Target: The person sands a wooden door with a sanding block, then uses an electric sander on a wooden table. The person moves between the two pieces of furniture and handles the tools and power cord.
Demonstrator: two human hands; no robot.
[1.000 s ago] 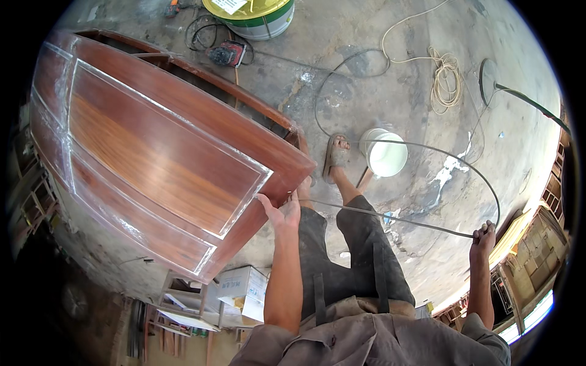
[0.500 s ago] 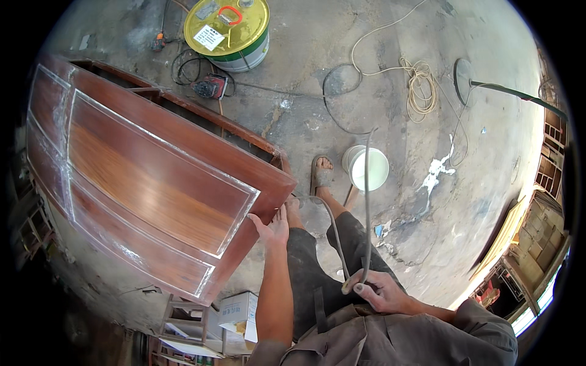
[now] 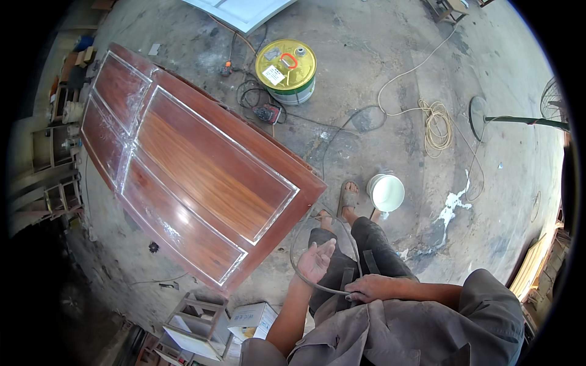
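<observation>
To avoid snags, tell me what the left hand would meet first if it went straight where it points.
Probably the far side of the grey cable loop, though depth is unclear: the left hand could pass over it.

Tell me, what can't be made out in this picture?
All in the head view:
Palm of the right hand: hidden by the back of that hand, which grips the cable.
Underside of the brown wooden panel: hidden by its upper face.
Inside of the drum: covered by its yellow lid.
Far end of the pale panel: cut off by the top edge.
Part of the standing fan: cut off by the dark right rim.
</observation>
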